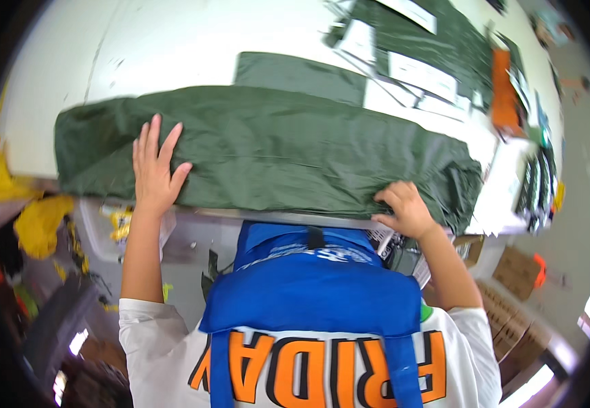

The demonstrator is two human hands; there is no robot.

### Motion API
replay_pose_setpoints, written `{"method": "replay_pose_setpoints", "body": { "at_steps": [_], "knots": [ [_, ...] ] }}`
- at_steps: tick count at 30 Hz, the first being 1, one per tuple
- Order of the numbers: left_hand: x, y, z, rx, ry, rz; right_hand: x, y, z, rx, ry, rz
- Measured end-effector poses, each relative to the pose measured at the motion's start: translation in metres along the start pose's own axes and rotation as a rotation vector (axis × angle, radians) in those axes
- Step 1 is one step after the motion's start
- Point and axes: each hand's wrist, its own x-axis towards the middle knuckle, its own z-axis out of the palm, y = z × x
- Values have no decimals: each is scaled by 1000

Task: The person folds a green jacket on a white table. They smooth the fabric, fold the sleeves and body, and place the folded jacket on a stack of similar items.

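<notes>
A long bundle of thin, slightly shiny dark green fabric [274, 149] lies folded across the near side of the white table, wrinkled and gathered at its right end. My left hand [157, 166] rests flat on its left part, fingers spread. Near the right end, my right hand [404, 207] has its fingers curled on the fabric's near edge, with the thumb below them; the fold between them is partly hidden. Behind the bundle, a smaller flat dark green piece [298, 75] sticks out from underneath.
At the far right, dark green packs [438, 41] lie with white paper slips [423, 75]. An orange object [506, 92] lies beyond them on the white table [152, 47]. Below the table are a clear plastic bin [97, 234], yellow cloth [43, 224] and cardboard boxes [516, 272].
</notes>
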Motion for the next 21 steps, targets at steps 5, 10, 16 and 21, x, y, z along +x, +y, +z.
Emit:
{"method": "replay_pose_setpoints", "body": {
  "at_steps": [5,10,16,21],
  "knots": [
    [3,-11,45,99,-17,8,-47,138,-66,-201,487,550],
    [5,-15,55,102,-5,19,-79,244,-72,-82,237,734],
    [10,-11,60,112,-6,92,-81,271,-38,-284,557,567],
    [20,-12,60,148,-59,42,-76,253,-73,-468,285,697]
  ]
}}
